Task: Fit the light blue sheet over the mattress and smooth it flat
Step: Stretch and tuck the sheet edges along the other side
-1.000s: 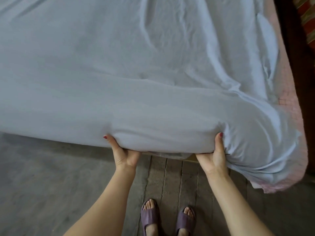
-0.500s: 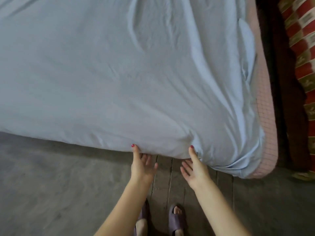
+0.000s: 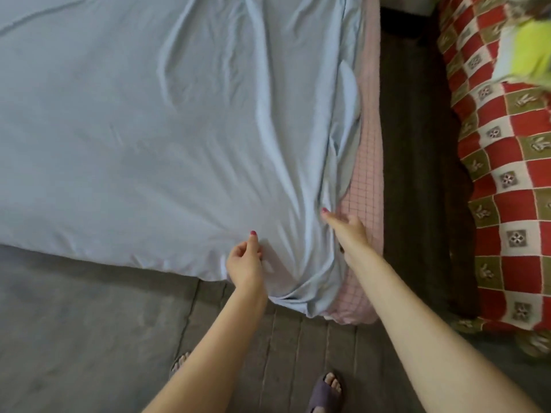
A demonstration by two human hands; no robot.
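- Light blue sheet: covers the top of the mattress and hangs over its near edge. One second ago both hands were tucked under that edge with the mattress lifted; the edge now lies back down, so the near-edge tuck appears finished.
- Sheet surface: the left area lies fairly flat. Long creases run from the far side toward the near right corner, where the fabric bunches.
- Left hand: has left the underside of the edge and moved right. It now sits loosely curled at the near edge, thumb up against the sheet; whether it pinches fabric cannot be told.
- Right hand: has moved up to the right side of the mattress. It is spread open, fingers at the sheet's loose edge, nothing visibly gripped.
- Right side of mattress: the pink checked cover remains exposed along the whole side. Judgement: this side needs pulling over next, then smoothing.
- Red checked blanket: lies well apart, beyond the dark gap.
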